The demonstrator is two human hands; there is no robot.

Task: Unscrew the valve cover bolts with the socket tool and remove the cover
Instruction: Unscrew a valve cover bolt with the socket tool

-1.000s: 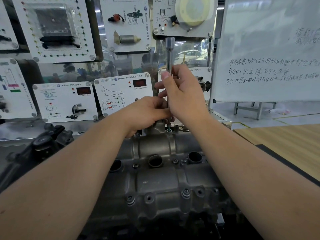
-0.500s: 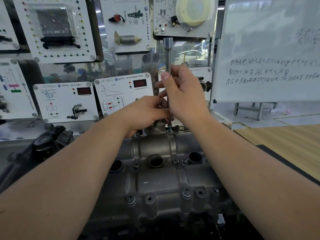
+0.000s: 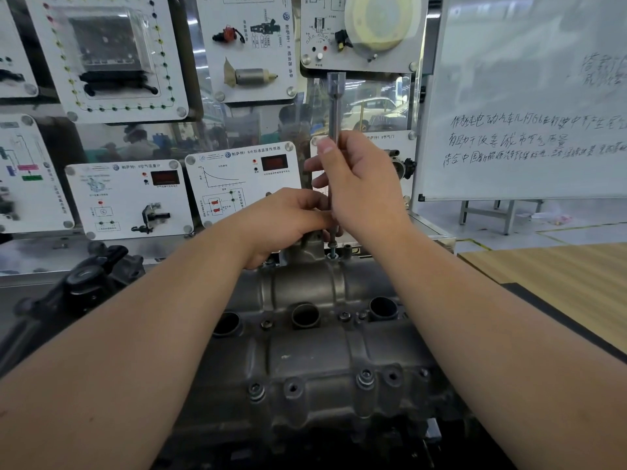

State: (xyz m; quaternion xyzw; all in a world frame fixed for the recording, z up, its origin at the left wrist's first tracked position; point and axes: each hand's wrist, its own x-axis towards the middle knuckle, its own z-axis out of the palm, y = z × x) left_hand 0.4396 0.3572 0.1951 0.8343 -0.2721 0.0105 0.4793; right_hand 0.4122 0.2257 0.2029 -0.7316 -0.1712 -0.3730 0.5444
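- Left hand (image 3: 288, 218) curled low at the far edge of the valve cover (image 3: 325, 354), fingers steadying the foot of the socket tool (image 3: 336, 106); exact hold hidden
- Right hand (image 3: 363, 188) gripping the upright shaft, its tip on a far-edge bolt (image 3: 332, 249); step: loosening this bolt
- Next: spin it free; near-edge bolts look seated; cover not lifted yet

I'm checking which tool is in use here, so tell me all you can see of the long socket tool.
The socket tool is a slim rod of grey, dull metal with a wider hollow socket end at the top. It stands upright at the far edge of the valve cover, its lower end on a bolt. The right hand grips its middle; the left hand holds it lower down.
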